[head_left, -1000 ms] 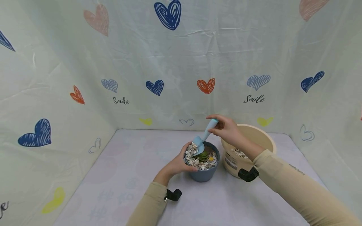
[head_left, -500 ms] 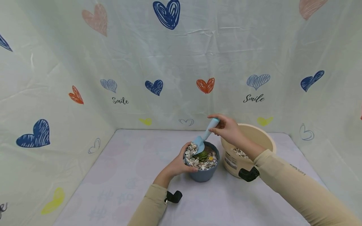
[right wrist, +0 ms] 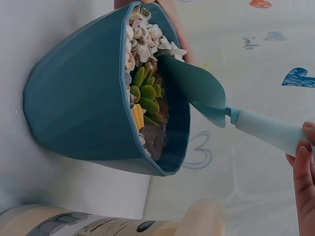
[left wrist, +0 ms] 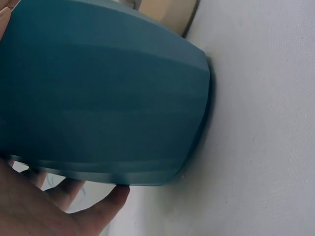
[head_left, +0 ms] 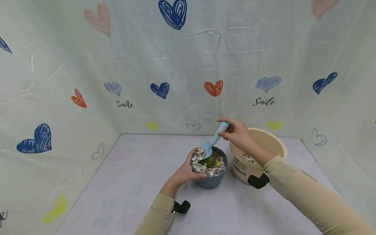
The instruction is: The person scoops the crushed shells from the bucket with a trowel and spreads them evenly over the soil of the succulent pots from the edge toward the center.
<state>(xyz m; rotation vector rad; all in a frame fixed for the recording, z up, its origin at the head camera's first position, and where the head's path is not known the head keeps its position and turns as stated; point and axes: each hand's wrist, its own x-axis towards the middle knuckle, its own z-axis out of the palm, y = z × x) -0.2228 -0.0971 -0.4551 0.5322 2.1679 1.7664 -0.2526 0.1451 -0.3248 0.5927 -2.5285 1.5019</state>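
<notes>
A blue-grey flower pot (head_left: 210, 182) stands on the table, holding a green succulent (right wrist: 146, 93) ringed by small shells (right wrist: 142, 42). My left hand (head_left: 185, 169) grips the pot's left side, thumb at the front rim and fingers around the far side. My right hand (head_left: 237, 133) pinches the handle end of a light blue garden trowel (head_left: 216, 135) above the pot. The trowel slants down to the left, its blade tip among the shells beside the succulent. In the right wrist view, bare brown soil (right wrist: 156, 142) shows on the side away from the shells.
A large cream bucket (head_left: 239, 156) with a printed label stands right of the pot, under my right forearm. More shells (head_left: 249, 159) lie inside it. The pale table (head_left: 132, 182) ends at a hanging sheet (head_left: 188, 107) printed with hearts.
The trowel handle and my right hand have shifted very slightly up and to the right. My left hand keeps its grip on the pot.
</notes>
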